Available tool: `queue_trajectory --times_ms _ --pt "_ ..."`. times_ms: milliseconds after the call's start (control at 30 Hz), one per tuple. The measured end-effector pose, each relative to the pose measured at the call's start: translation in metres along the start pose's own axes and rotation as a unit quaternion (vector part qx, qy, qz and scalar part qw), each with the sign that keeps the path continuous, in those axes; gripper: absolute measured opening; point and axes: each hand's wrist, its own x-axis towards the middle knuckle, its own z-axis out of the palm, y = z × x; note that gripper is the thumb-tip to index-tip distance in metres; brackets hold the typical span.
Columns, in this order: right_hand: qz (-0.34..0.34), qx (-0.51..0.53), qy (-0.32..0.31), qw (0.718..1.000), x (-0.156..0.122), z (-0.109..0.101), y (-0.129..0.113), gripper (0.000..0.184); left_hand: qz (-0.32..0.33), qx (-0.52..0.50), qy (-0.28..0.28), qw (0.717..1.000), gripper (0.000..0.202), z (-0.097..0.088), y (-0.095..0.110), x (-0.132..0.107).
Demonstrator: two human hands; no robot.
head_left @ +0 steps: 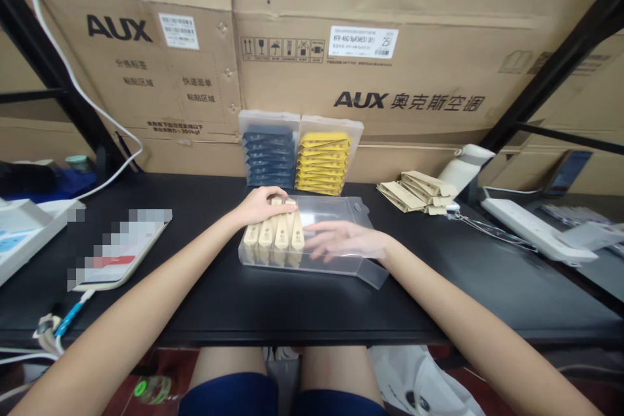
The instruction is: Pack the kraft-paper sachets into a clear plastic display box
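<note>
A clear plastic box (341, 211) lies on the black table (273, 299) in front of me. Several beige sachets (275, 234) stand in a row in its left part. My left hand (263, 205) rests on the top ends of those sachets, fingers curled over them. My right hand (341, 240) lies inside the box just right of the row, fingers stretched out towards the sachets and slightly blurred. It holds nothing.
Two clear boxes stand against the cardboard cartons behind: one with dark blue sachets (269, 156), one with yellow sachets (324, 162). A loose pile of beige sachets (416, 192) lies at the right, beside a white bottle (463, 169). A phone (119, 253) lies left.
</note>
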Motion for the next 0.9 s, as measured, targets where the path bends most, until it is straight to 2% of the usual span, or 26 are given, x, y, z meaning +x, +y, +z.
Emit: queue_trajectory --times_ms 900 --pt "-0.010 -0.013 -0.007 1.000 -0.0003 0.0003 -0.0016 0.054 0.016 0.022 -0.006 1.000 0.055 -0.0005 -0.0010 0.0003"
